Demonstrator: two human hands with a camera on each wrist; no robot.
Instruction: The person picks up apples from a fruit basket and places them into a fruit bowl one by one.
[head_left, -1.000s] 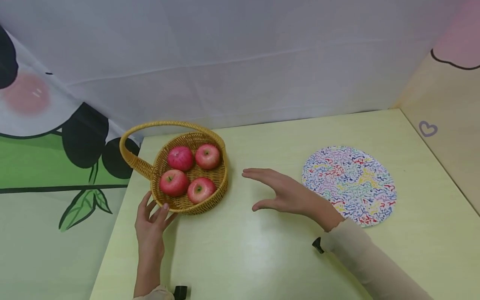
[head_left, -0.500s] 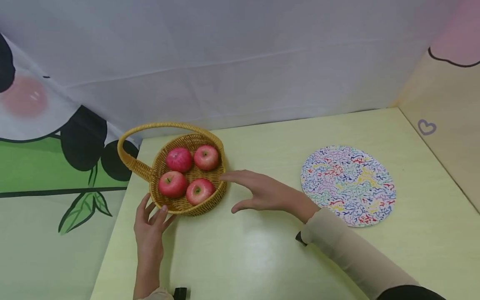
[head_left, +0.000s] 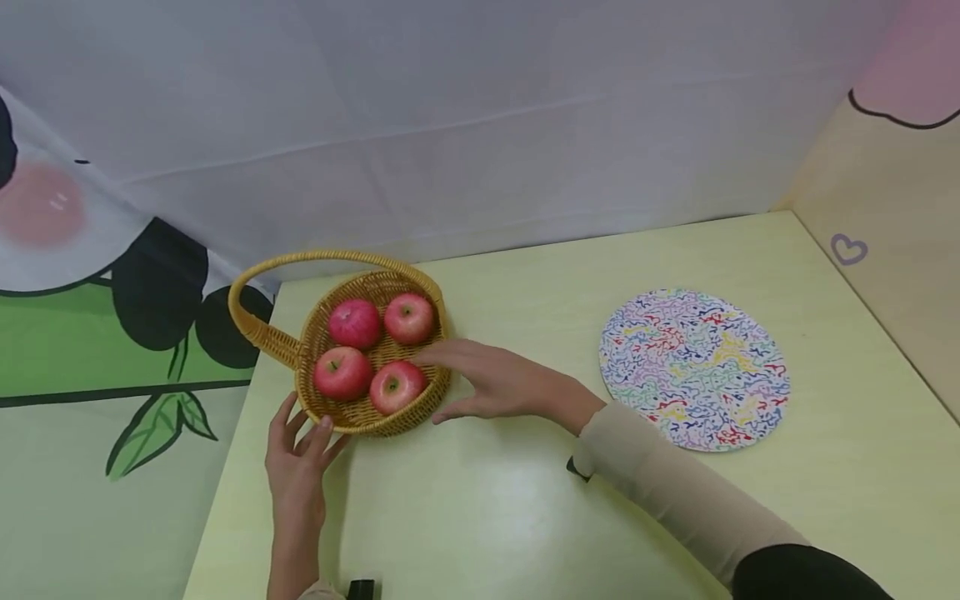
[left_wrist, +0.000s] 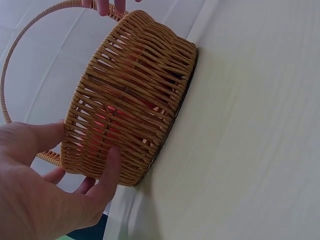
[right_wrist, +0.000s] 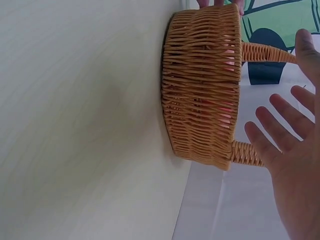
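A wicker basket (head_left: 390, 427) with a tall looped handle stands at the table's left side, holding several red apples (head_left: 342, 373). One round fruit (head_left: 355, 323) at the back left is a deeper pink. My left hand (head_left: 294, 475) holds the basket's near left side, its thumb at the rim and its fingers spread along the woven wall (left_wrist: 120, 100). My right hand (head_left: 502, 383) hovers at the basket's right side, fingers extended and thumb apart, with nothing in it. Its fingertips overlap the right rim close to the front right apple (head_left: 397, 387).
A round mat (head_left: 693, 371) with a multicoloured squiggle pattern lies on the right part of the pale table (head_left: 465, 517). A whitish cloth (head_left: 510, 133) forms the back, a painted panel (head_left: 165, 350) stands at the left, and a beige wall (head_left: 900, 250) rises at the right.
My right hand has moved left from beside the mat until its fingertips reach over the basket's right rim. My left hand and the apples have stayed in place.
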